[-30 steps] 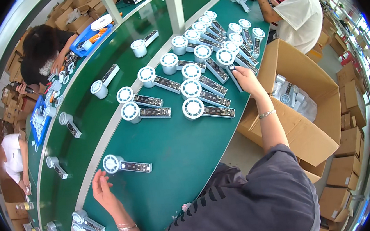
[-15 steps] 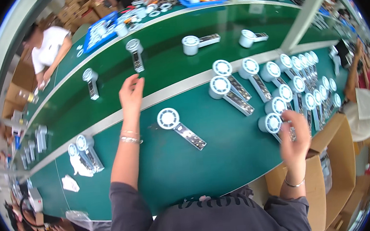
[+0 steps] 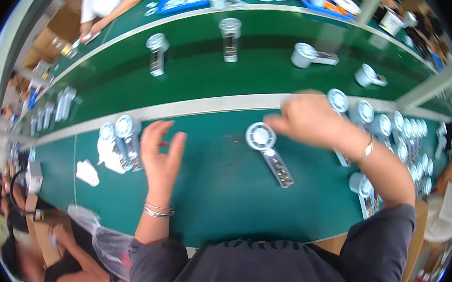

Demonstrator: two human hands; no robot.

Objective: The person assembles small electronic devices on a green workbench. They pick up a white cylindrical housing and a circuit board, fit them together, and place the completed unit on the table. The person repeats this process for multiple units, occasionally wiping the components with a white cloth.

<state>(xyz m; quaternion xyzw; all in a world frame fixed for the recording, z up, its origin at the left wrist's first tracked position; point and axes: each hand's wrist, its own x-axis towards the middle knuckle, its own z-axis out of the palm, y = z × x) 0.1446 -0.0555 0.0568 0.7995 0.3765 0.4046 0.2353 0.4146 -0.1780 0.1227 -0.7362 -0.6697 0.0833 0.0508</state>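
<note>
Between both open hands lies a round-headed white fan [image 3: 267, 149] on smooth green belt [image 3: 218, 179].

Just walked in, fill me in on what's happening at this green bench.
A person stands at a green bench with both hands raised and empty. The right hand hovers beside a white handheld fan lying flat; the left hand is open near two fans. More fans crowd the right end.

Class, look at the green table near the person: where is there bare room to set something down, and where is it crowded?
Bare green lies between the left hand and the fan at the centre, and along the near table edge. Another gap sits between the plastic bag and the left forearm. Past the right hand, the fans crowd together.
</note>
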